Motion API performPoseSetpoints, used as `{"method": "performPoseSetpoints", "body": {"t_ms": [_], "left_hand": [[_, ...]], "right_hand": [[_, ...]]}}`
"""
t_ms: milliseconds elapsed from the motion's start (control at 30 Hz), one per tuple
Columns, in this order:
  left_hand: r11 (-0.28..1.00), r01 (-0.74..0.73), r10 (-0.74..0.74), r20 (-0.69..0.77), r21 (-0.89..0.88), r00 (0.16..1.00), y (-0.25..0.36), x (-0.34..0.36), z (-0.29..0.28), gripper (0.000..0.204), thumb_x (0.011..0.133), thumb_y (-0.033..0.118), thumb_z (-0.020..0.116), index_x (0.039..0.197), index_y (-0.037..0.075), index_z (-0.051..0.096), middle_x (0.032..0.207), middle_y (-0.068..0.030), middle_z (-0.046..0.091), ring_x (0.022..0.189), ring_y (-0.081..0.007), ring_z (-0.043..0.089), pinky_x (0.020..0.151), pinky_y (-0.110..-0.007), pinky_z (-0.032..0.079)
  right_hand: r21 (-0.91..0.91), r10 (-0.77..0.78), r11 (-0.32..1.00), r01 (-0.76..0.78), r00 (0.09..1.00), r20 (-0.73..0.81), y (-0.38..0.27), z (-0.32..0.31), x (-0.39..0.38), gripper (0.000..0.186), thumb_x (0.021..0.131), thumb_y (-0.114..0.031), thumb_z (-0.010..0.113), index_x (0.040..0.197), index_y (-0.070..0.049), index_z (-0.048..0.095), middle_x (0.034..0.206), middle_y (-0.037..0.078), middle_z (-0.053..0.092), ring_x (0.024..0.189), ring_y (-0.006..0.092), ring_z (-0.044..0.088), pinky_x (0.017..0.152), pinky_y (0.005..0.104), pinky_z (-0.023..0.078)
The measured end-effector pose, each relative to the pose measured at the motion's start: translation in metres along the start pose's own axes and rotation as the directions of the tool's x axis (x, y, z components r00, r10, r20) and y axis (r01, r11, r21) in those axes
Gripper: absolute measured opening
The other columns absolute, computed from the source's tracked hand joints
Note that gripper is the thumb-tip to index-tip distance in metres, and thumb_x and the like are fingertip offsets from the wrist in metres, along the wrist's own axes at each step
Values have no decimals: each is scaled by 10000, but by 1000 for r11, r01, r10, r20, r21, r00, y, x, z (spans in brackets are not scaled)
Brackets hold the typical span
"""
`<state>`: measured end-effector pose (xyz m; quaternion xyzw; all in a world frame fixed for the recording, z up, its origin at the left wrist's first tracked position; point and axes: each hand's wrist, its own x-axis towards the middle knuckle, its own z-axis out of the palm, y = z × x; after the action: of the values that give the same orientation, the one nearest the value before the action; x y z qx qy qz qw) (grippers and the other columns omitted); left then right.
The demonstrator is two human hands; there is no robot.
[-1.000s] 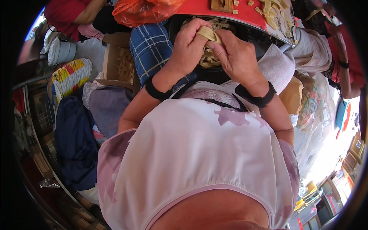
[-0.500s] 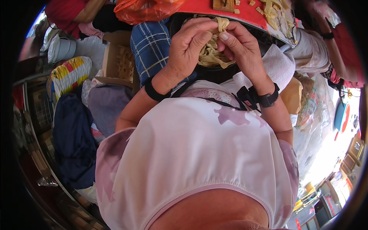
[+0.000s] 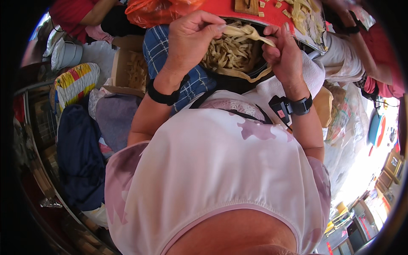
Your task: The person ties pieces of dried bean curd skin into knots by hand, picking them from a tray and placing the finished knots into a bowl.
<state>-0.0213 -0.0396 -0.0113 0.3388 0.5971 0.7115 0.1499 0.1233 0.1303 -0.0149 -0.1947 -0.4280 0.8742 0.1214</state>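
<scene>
Head view: left hand (image 3: 189,41) pinches knotted strip (image 3: 247,31); right hand (image 3: 287,57) half-curled against it.

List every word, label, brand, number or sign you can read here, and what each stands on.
No text reads clearly.
Small reddish label on the black device by the right hand: too small to read.
Plastic bag at right: coloured marks, too blurred.
Red strips at lower right: too blurred to tell if written on.
</scene>
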Motion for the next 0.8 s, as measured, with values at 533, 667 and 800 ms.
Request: {"method": "performPoseSetpoints", "body": {"t_ms": [533, 667, 800], "left_hand": [[667, -213, -99, 367, 714, 925, 7, -19, 26, 289, 784, 10, 565, 1070, 28, 527, 1003, -156, 515, 880, -352, 553, 716, -398, 463], [602, -326, -7, 413, 729, 911, -8, -19, 28, 245, 775, 0, 546, 1019, 32, 538, 930, -146, 484, 807, -353, 547, 681, -406, 455], [471, -529, 210, 493, 706, 844, -28, -1, 16, 224, 721, -3, 566, 939, 41, 540, 938, -131, 508, 804, -317, 557, 658, -388, 452]], "right_hand": [[-614, -128, 769, 178, 984, 125, 28, 16, 9, 141, 870, -140, 577, 814, -14, 545, 645, -32, 491, 594, 27, 440, 528, 189, 392], [-612, 193, 783, -114, 979, 65, 21, 12, 6, 231, 876, -227, 575, 812, -7, 545, 617, -32, 477, 566, 41, 421, 506, 203, 371], [-611, 5, 781, 132, 976, 218, 27, 12, 7, 217, 877, -200, 566, 787, -4, 544, 599, -21, 458, 565, 61, 384, 503, 241, 344]]}}
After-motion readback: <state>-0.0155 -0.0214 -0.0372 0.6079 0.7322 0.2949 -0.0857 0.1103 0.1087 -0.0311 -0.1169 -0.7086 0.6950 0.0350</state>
